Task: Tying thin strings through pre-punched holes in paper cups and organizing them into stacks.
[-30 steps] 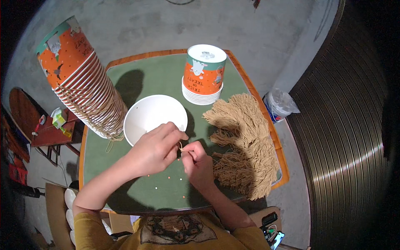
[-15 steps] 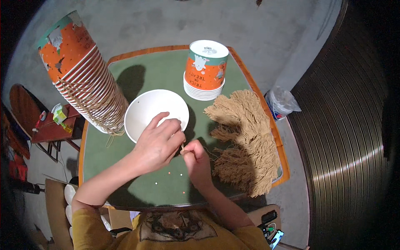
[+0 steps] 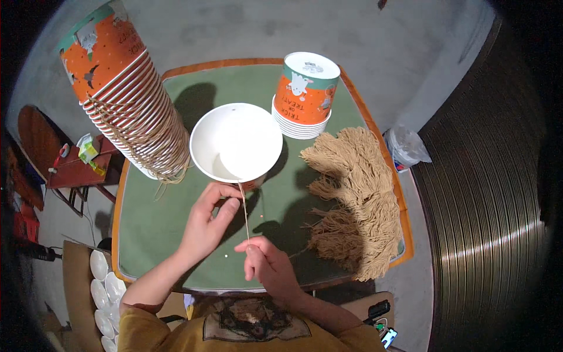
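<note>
A white-lined paper bucket [image 3: 205,132] stands mouth up on the green table, with a small hole near its far rim. From its near rim a beige string [image 3: 245,211] runs taut to my right hand [image 3: 270,268], whose thumb and fingers are closed on it. My left hand [image 3: 205,226] rests against the bucket's near side, thumb and index finger apart and curved beside the string. The other left fingertips are partly hidden. A large bundle of beige strings [image 3: 366,193] lies at the right, beyond my right hand.
At the left rises a tall leaning stack of orange paper buckets [image 3: 120,50], strings hanging from their rims. A shorter upside-down stack [image 3: 302,102] stands far right. Small dots [image 3: 226,256] lie near my hands. Beyond the table's right edge is a plastic-lined bin [image 3: 404,146].
My right hand has moved toward me, drawing the string out from the rim. My left hand has left the bucket's mouth for its near side. The bucket now sits turned.
</note>
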